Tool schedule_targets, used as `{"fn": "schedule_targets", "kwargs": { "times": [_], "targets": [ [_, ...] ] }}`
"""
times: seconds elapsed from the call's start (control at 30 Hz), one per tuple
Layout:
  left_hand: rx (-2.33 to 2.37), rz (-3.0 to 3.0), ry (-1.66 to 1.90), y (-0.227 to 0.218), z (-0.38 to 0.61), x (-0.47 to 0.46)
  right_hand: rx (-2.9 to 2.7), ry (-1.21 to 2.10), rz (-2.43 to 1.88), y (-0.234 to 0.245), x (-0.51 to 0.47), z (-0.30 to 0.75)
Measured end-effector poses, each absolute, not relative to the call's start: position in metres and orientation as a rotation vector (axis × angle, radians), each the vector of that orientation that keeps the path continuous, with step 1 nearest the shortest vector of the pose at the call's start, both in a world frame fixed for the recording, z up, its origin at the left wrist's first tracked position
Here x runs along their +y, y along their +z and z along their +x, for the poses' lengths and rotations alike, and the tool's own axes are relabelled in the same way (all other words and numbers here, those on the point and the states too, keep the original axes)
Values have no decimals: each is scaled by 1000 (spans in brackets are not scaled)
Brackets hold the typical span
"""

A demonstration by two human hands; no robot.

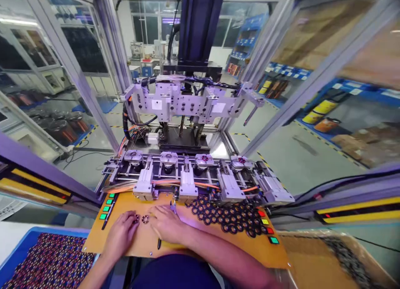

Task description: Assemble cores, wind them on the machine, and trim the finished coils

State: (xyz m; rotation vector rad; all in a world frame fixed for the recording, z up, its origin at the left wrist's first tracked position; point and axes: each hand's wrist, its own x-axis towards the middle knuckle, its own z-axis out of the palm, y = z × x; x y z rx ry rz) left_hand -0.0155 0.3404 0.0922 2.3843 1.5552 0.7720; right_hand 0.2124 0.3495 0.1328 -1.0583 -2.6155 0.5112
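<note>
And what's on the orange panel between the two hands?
A small segmented ring, between the left hand and right hand; the head view shows it.

On the orange panel (142, 246), the left hand's (122, 231) fingertips partly cover 1 dark ring (136, 219); their grip on it is unclear. The right hand (165, 223) hides part of a black stick (159, 243), too little showing to identify. Left of the panel, a blue bin (31, 231) is cut off by 2 picture edges, its heaped parts (53, 260) too small to tell. Right of the panel, a cardboard box (308, 260) runs out of view.
</note>
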Motion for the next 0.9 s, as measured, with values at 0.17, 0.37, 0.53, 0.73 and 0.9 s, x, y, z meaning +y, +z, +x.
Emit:
{"fn": "schedule_targets", "kwargs": {
  "times": [0.17,0.37,0.53,0.73,0.9],
  "targets": [
    [1357,2557,820,146,-9,341,-2497,278,-1227,211,329,342],
    [886,2828,620,258,110,431,-2336,59,-1810,275,388,477],
    [717,2885,464,262,220,505,-2304,95,-1989,264,425,515],
    [675,2924,215,242,252,530,-2289,198,-2026,241,432,533],
    [702,2905,38,246,254,535,-2271,339,-2000,231,438,543]
  ]
}}
